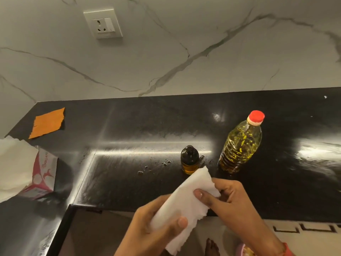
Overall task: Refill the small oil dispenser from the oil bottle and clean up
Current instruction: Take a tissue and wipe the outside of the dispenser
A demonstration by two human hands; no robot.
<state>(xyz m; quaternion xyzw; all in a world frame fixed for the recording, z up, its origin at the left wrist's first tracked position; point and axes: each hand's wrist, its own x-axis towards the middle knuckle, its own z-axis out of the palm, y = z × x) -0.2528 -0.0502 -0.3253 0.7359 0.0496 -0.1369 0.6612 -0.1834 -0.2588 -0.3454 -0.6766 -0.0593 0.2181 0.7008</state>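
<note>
A small dark glass oil dispenser (190, 159) with a black dropper cap stands upright on the black counter (129, 126), amber oil in its lower part. To its right stands the clear oil bottle (239, 145) with yellow oil and a red cap on. Small oil drops (153, 167) lie on the counter left of the dispenser. A folded white paper towel (184, 206) is held over the counter's front edge by both hands. My left hand (153, 230) grips its lower end and my right hand (230, 196) pinches its upper end, just in front of the dispenser.
An orange cloth (48, 122) lies at the counter's far left corner. A tissue pack (36, 174) with white tissue sticking out sits at the left edge. A wall socket (103, 23) is on the marble backsplash. The counter turns a corner at the lower left.
</note>
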